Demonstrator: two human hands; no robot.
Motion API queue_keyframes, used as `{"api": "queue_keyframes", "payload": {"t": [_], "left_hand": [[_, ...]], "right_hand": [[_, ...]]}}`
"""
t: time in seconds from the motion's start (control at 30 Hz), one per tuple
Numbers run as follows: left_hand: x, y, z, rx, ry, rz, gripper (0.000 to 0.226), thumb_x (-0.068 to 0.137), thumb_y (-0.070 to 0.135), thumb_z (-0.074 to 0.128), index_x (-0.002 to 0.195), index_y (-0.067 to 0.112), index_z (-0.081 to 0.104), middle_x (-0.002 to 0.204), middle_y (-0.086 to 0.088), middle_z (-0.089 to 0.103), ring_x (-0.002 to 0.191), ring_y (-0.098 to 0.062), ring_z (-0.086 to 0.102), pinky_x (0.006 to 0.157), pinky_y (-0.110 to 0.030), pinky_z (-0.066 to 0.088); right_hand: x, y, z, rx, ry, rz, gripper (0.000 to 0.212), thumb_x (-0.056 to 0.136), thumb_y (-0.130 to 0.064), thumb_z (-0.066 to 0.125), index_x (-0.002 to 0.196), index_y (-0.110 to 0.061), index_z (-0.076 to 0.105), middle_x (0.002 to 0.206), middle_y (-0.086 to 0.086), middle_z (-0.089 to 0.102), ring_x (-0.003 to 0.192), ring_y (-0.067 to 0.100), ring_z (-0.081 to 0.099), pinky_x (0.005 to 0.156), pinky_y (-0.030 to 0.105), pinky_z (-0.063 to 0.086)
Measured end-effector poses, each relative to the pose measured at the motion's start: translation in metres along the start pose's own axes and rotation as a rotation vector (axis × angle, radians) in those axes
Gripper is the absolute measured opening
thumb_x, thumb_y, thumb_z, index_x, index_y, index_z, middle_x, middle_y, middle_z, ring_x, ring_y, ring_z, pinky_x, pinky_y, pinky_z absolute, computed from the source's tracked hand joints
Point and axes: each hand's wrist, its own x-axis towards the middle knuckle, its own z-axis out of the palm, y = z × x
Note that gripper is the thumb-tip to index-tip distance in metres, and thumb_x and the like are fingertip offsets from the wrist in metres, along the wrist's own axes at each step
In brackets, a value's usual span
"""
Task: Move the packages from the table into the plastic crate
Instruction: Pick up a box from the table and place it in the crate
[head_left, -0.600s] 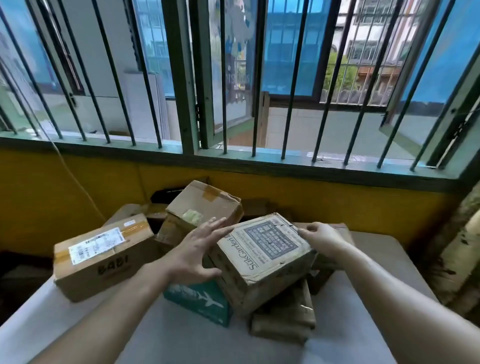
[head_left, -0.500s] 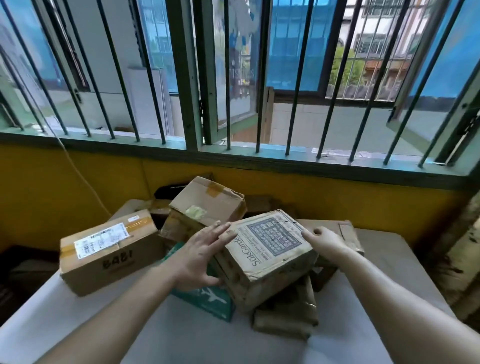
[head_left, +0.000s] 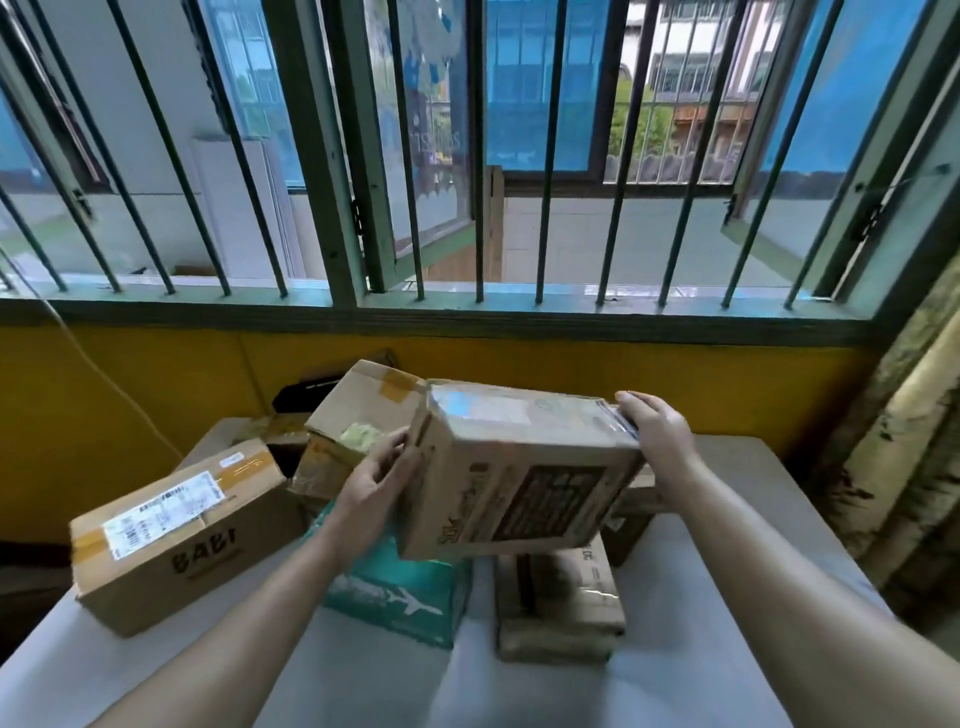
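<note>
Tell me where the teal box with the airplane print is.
The teal box lies on the table, centre-left in the head view, between the BABI carton and a flat brown package, below the held carton.

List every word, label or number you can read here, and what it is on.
"BABI": front side of the left box.
Shipping label on top of that box: too blurred to read.
Held box: dark printed panel and side lettering blurred, unreadable.
Teal box: plane picture only, no legible words.
</note>
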Motion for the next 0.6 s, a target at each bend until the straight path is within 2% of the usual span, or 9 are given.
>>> {"api": "queue_keyframes", "payload": {"t": [0.07,0.13,0.23,0.3,0.33,0.4,0.47,0.53,0.6], "left_hand": [[0.002,0.009,0.004,-0.17,0.065,-0.093,0.065,0.092,0.071,0.035,0.126,0.021,0.059,0.115,-0.017,0.067,0.104,-0.039,0.067,0.079,-0.05,0.058],[0.004,0.016,0.008,-0.208,0.168,-0.255,0.07,0.088,0.077,0.032,0.113,0.023,0.068,0.106,-0.017,0.073,0.094,-0.035,0.072,0.072,-0.047,0.061],[0.008,0.022,0.009,-0.314,0.213,-0.45,0.069,0.085,0.079,0.035,0.091,0.025,0.078,0.095,-0.012,0.077,0.079,-0.029,0.075,0.058,-0.037,0.059],[0.014,0.023,0.007,-0.393,0.215,-0.477,0.067,0.089,0.074,0.035,0.098,0.022,0.076,0.098,-0.015,0.076,0.078,-0.03,0.075,0.059,-0.038,0.059],[0.015,0.024,0.006,-0.413,0.233,-0.479,0.066,0.091,0.072,0.035,0.103,0.02,0.074,0.099,-0.016,0.076,0.077,-0.03,0.075,0.061,-0.039,0.059],[0.016,0.024,0.003,-0.454,0.218,-0.448,0.066,0.091,0.071,0.034,0.107,0.02,0.073,0.102,-0.017,0.075,0.079,-0.031,0.075,0.067,-0.042,0.06],[0.015,0.02,-0.002,-0.44,0.143,-0.3,0.062,0.089,0.073,0.037,0.112,0.027,0.071,0.115,-0.015,0.071,0.095,-0.033,0.073,0.079,-0.049,0.058],[0.01,0.022,-0.004,-0.373,0.032,-0.126,0.058,0.087,0.073,0.044,0.133,0.039,0.056,0.13,-0.007,0.065,0.114,-0.032,0.065,0.092,-0.055,0.052],[0.007,0.026,-0.006,-0.245,-0.01,-0.038,0.063,0.081,0.069,0.058,0.139,0.057,0.037,0.136,0.003,0.06,0.12,-0.029,0.061,0.097,-0.056,0.05]], "right_hand": [[-0.004,-0.003,0.0,0.1,-0.039,-0.013,0.048,0.071,-0.071,0.055,0.101,-0.036,0.068,0.106,-0.006,0.072,0.11,0.023,0.062,0.103,0.051,0.044],[-0.011,-0.005,0.004,0.236,-0.128,-0.051,0.053,0.078,-0.07,0.053,0.104,-0.026,0.068,0.096,0.002,0.073,0.105,0.028,0.065,0.102,0.055,0.043],[-0.016,-0.006,0.008,0.368,-0.27,-0.15,0.058,0.092,-0.063,0.044,0.123,-0.017,0.061,0.115,0.021,0.066,0.113,0.043,0.06,0.102,0.065,0.041],[-0.018,-0.005,0.009,0.4,-0.342,-0.182,0.055,0.097,-0.057,0.039,0.137,-0.021,0.051,0.125,0.019,0.063,0.118,0.039,0.058,0.101,0.062,0.043],[-0.019,-0.004,0.011,0.408,-0.357,-0.182,0.051,0.098,-0.054,0.04,0.14,-0.026,0.048,0.123,0.014,0.065,0.114,0.033,0.062,0.095,0.056,0.05],[-0.021,-0.003,0.014,0.403,-0.334,-0.12,0.041,0.098,-0.047,0.047,0.136,-0.033,0.051,0.106,0.008,0.074,0.093,0.024,0.072,0.07,0.04,0.059],[-0.023,-0.005,0.017,0.4,-0.278,0.01,0.034,0.097,-0.044,0.05,0.122,-0.025,0.063,0.091,0.008,0.077,0.077,0.023,0.075,0.055,0.033,0.057],[-0.023,-0.01,0.017,0.42,-0.243,0.148,0.038,0.097,-0.043,0.048,0.105,-0.013,0.069,0.082,0.012,0.076,0.069,0.026,0.074,0.051,0.032,0.057],[-0.023,-0.014,0.016,0.457,-0.277,0.22,0.044,0.098,-0.046,0.045,0.106,-0.009,0.068,0.085,0.015,0.076,0.071,0.029,0.074,0.057,0.035,0.059]]}}
